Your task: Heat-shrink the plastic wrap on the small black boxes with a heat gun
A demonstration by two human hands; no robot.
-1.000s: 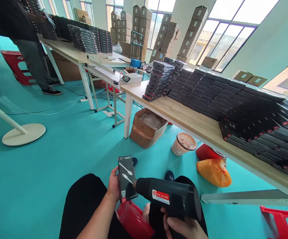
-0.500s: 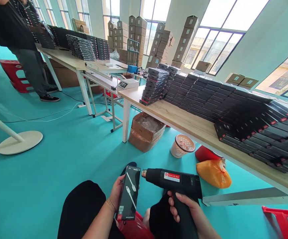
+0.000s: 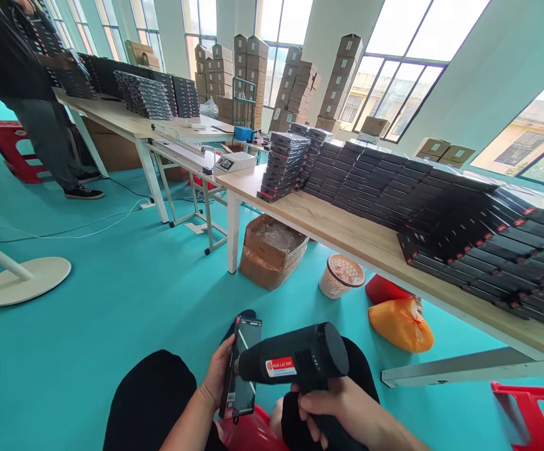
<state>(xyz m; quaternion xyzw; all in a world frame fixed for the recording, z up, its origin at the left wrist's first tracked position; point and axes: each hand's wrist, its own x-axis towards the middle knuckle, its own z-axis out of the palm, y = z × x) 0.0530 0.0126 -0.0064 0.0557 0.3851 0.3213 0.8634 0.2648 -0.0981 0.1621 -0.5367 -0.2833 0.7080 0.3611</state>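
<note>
My left hand (image 3: 216,376) grips a slim black product box (image 3: 241,366) printed with a white cable, held upright over my lap. My right hand (image 3: 347,413) is wrapped round the handle of a black heat gun (image 3: 295,362) with a red label. The gun's nozzle points left, right against the face of the box and covering its middle. My knees in black trousers show below. A red stool (image 3: 248,432) sits between my legs.
A long wooden table (image 3: 347,228) at right carries rows of stacked black boxes (image 3: 441,200). Under it lie an open cardboard carton (image 3: 272,250), a paper bowl (image 3: 341,275) and an orange bag (image 3: 401,322). Another person (image 3: 22,81) stands at the far table. A white stand base (image 3: 25,280) is at left.
The heat gun swung left and turned toward me, its nozzle now over the box face. The box tilted slightly in my left hand. The camera view shifted a little to the right.
</note>
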